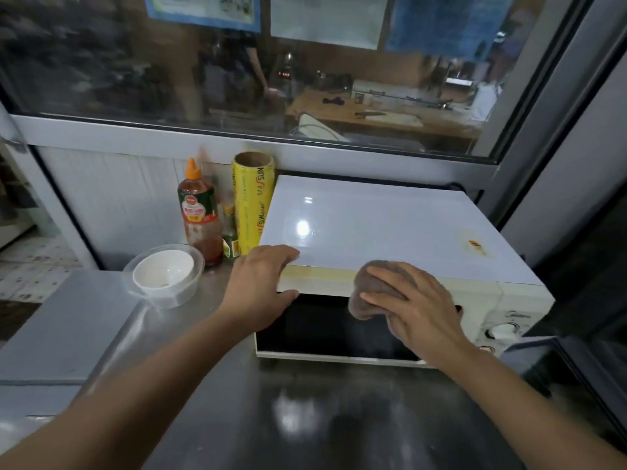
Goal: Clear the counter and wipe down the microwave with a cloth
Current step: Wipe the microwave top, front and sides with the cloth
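A white microwave [390, 228] with a dark glass door stands on the steel counter [305, 418] below a window. My left hand [261, 286] grips its front left top corner, fingers on top and thumb on the door edge. My right hand [417, 307] presses a brown cloth [369, 293] against the top front edge and upper part of the door. A yellow-orange stain [476, 245] marks the microwave's top at the right.
Left of the microwave stand a red sauce bottle [200, 212], a small green bottle [229, 235] and a yellow roll of cling film [252, 201]. A white bowl sits inside a clear plastic container [163, 273]. The microwave's knobs [502, 330] are at the right.
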Action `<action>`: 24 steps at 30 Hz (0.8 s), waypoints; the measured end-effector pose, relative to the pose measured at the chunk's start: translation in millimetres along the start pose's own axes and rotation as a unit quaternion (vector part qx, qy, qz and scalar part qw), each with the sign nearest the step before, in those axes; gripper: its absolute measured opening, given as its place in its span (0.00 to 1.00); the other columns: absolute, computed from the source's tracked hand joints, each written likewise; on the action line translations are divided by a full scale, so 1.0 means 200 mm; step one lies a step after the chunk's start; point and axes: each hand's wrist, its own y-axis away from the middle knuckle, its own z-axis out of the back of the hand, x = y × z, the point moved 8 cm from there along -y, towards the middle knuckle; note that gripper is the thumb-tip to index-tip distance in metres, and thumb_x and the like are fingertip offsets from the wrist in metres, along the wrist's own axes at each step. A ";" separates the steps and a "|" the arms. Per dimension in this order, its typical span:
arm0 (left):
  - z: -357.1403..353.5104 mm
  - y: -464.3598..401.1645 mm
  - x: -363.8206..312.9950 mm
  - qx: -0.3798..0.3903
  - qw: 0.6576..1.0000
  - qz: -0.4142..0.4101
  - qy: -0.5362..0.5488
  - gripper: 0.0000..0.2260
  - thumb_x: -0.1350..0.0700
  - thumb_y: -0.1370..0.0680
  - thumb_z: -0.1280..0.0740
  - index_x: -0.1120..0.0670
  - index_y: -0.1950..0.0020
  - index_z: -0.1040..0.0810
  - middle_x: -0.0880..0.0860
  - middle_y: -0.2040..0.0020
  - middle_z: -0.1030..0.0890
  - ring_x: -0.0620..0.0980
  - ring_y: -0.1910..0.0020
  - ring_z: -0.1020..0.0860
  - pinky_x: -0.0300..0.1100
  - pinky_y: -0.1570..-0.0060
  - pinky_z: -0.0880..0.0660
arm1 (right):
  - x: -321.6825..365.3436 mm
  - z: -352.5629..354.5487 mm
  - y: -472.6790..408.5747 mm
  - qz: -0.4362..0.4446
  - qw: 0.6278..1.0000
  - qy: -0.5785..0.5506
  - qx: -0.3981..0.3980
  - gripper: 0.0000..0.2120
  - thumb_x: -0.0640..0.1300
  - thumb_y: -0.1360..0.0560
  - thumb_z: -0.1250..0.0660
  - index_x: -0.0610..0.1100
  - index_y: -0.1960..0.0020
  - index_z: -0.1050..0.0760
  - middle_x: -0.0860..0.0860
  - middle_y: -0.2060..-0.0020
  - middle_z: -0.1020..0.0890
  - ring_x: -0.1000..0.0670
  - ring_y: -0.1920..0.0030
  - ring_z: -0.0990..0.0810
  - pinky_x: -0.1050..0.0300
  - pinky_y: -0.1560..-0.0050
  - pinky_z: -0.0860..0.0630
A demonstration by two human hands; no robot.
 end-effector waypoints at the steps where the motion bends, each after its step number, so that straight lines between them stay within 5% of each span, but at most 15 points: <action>1: -0.01 0.00 -0.01 -0.011 1.000 -0.003 -0.019 0.25 0.53 0.31 0.27 0.48 0.34 0.28 0.46 0.34 0.27 0.50 0.33 0.32 0.48 0.36 0.37 | 0.02 -0.02 -0.05 -0.012 1.000 -0.006 -0.003 0.23 0.43 0.22 0.52 0.53 0.38 0.23 0.50 0.34 0.26 0.46 0.33 0.32 0.49 0.36 0.39; 6: -0.02 0.00 -0.03 -0.048 0.995 0.001 -0.086 0.22 0.58 0.34 0.26 0.50 0.41 0.24 0.47 0.39 0.23 0.53 0.37 0.28 0.50 0.41 0.35 | 0.11 -0.28 -0.19 0.039 0.998 -0.019 0.043 0.24 0.38 0.31 0.34 0.57 0.39 0.31 0.54 0.32 0.32 0.46 0.35 0.32 0.45 0.37 0.31; 11: -0.11 -0.02 -0.27 -0.067 0.989 -0.041 -0.126 0.20 0.62 0.39 0.24 0.54 0.48 0.21 0.52 0.44 0.20 0.58 0.42 0.24 0.58 0.44 0.32 | -0.13 0.04 0.04 -0.002 0.999 -0.032 0.018 0.22 0.40 0.30 0.41 0.52 0.39 0.23 0.52 0.36 0.25 0.50 0.34 0.32 0.51 0.34 0.35; 15: -0.25 -0.05 -0.54 -0.046 0.990 -0.086 -0.101 0.22 0.60 0.35 0.25 0.53 0.41 0.22 0.51 0.38 0.22 0.57 0.38 0.26 0.58 0.40 0.33 | -0.37 0.15 0.22 -0.013 0.998 -0.065 -0.006 0.19 0.40 0.23 0.48 0.41 0.49 0.17 0.41 0.42 0.20 0.47 0.39 0.31 0.54 0.39 0.36; 18: -0.35 -0.07 -0.67 -0.020 0.992 -0.085 -0.095 0.22 0.57 0.29 0.30 0.51 0.35 0.26 0.48 0.33 0.26 0.53 0.33 0.30 0.55 0.34 0.39 | -0.54 0.20 0.38 -0.038 0.996 -0.084 0.009 0.18 0.43 0.20 0.46 0.37 0.45 0.20 0.38 0.39 0.23 0.57 0.31 0.36 0.63 0.32 0.40; 24: -0.37 -0.07 -0.71 -0.050 0.992 -0.040 -0.105 0.18 0.59 0.31 0.28 0.53 0.42 0.22 0.50 0.41 0.21 0.56 0.41 0.25 0.53 0.42 0.34 | -0.81 0.36 0.64 -0.099 0.994 -0.039 0.006 0.17 0.39 0.30 0.42 0.47 0.46 0.19 0.50 0.35 0.25 0.48 0.35 0.30 0.52 0.34 0.34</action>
